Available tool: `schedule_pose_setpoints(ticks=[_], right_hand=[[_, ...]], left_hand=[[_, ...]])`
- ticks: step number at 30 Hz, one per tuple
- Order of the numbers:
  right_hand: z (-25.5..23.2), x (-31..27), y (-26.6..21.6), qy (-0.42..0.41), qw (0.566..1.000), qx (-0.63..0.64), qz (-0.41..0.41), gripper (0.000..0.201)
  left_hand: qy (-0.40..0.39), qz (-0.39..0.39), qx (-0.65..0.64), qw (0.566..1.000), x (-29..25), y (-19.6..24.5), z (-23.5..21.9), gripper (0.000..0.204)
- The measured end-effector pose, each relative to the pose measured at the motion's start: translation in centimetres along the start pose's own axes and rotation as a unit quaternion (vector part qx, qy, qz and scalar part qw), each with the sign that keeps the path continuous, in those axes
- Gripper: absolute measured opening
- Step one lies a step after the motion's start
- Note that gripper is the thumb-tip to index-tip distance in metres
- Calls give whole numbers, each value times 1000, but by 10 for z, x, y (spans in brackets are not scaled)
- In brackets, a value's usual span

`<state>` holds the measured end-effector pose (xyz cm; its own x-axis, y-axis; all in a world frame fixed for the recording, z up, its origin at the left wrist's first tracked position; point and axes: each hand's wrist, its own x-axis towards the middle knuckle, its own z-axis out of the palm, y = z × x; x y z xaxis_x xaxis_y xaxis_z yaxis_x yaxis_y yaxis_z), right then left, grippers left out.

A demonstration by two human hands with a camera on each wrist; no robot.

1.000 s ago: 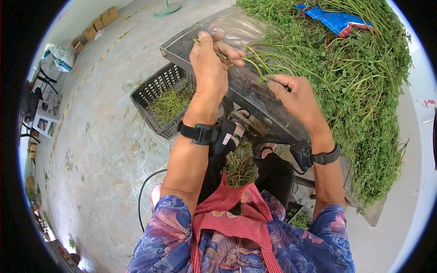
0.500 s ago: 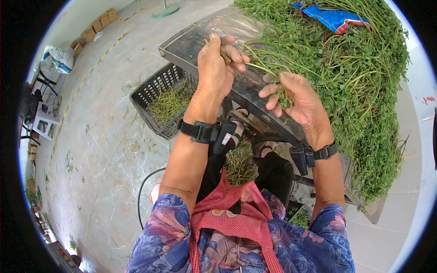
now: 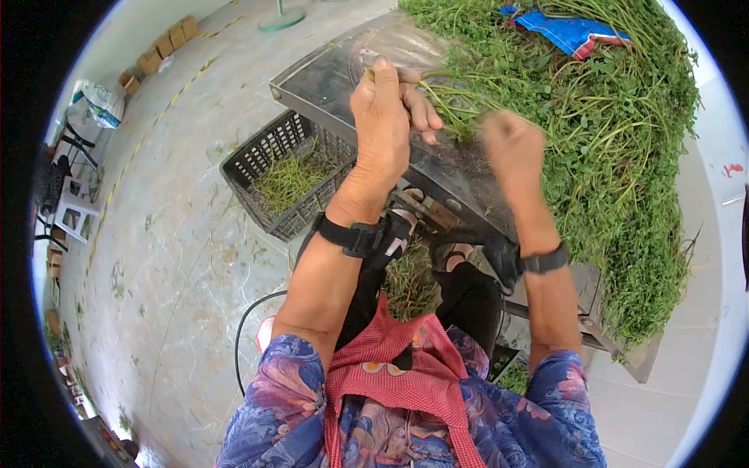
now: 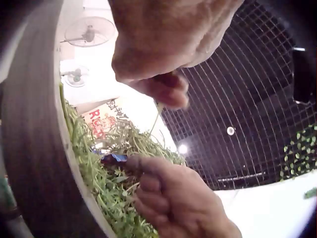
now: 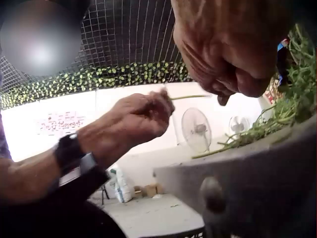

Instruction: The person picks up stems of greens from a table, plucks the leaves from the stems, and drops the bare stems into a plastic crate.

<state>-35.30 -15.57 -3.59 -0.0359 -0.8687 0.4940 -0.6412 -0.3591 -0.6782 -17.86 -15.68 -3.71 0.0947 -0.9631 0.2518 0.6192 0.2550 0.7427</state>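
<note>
My left hand [image 3: 390,101] is raised over the dark metal table [image 3: 328,66] and grips a small bunch of green stems [image 3: 449,90] that trail to the right. In the left wrist view its fingertips [image 4: 166,91] pinch a thin stem [image 4: 157,110]. My right hand [image 3: 511,144] is blurred, with its fingers curled at the far end of those stems, against the big pile of leafy greens [image 3: 616,156]. Seen from the right wrist, the right hand [image 5: 233,54] is a closed fist. The left hand [image 5: 141,116] holds a stem [image 5: 190,97] pointing at that fist.
A black plastic crate [image 3: 261,156] with cut greens inside stands on the concrete floor left of the table. A blue cloth [image 3: 573,31] lies on the pile at the back. Greens litter the floor by my feet [image 3: 409,281]. A fan [image 5: 195,131] stands in the background.
My right hand has gone from open with leaves in its palm to curled, and has moved up toward the pile. The left hand with its stems has shifted slightly right.
</note>
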Motion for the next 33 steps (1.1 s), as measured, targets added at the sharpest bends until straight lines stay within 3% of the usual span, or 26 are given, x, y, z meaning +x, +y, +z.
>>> schedule_pose_setpoints(ticks=[1, 2, 3, 4, 5, 7, 8, 9, 10, 11, 13, 15, 16, 18, 19, 21, 25, 29, 31, 33], right_hand=[[-5, 11, 5, 70, 969, 137, 191, 12], [-13, 20, 11, 70, 969, 137, 191, 12], [-24, 29, 17, 86, 923, 292, 234, 14], [-28, 35, 16, 99, 851, 440, 269, 15], [-23, 34, 18, 99, 850, 442, 270, 15], [-5, 31, 19, -108, 939, 223, 240, 20], [10, 31, 20, -102, 990, -1, 102, 23], [20, 30, 20, -103, 990, 1, 100, 23], [27, 30, 17, -128, 978, -155, 55, 26], [33, 30, 14, -148, 940, -308, 9, 30], [37, 27, 20, -107, 945, -309, 36, 31], [36, 37, 40, -83, 977, -193, -20, 31], [31, 39, 37, -82, 977, -193, -22, 31], [17, 37, 22, -71, 996, -43, 25, 29], [13, 32, 15, -70, 996, -41, 29, 29], [8, 23, 4, -115, 990, 46, 71, 30], [3, 8, -1, -188, 967, 104, 135, 28], [-5, 7, 3, -206, 975, 55, 55, 27], [-10, 5, 0, -202, 979, 11, 25, 28], [-14, 1, -9, -190, 967, 158, 57, 36]], left_hand=[[0, 1, 0, 1000, 0, 3, -1, 44], [25, 16, -6, 1000, 1, 9, -3, 43], [49, 31, -13, 998, 2, 14, -7, 43], [40, 41, -7, 998, 8, 16, -15, 42], [40, 41, -6, 998, 12, 14, -20, 42], [80, -10, 63, 995, 18, 11, -26, 42], [77, -21, 74, 994, 19, 11, -29, 42], [78, -19, 75, 994, 19, 11, -30, 42], [59, -33, 1, 998, 19, 11, -30, 40], [39, -48, -73, 995, 19, 10, -31, 39], [20, -76, -102, 992, 22, -3, -43, 38], [0, -97, -132, 986, 27, -3, -43, 37], [21, -126, -87, 988, 25, -4, -37, 38], [51, -160, -25, 985, 20, -6, -26, 39], [51, -163, -23, 985, 19, -7, -21, 39], [6, -194, -7, 981, 16, -9, -15, 38], [-36, -161, 28, 986, 14, -15, -12, 25], [-24, -193, 50, 980, 13, -23, -11, 22], [-16, -148, -7, 989, 12, -26, -8, 23], [-7, -154, -49, 987, 11, -24, -6, 24]])
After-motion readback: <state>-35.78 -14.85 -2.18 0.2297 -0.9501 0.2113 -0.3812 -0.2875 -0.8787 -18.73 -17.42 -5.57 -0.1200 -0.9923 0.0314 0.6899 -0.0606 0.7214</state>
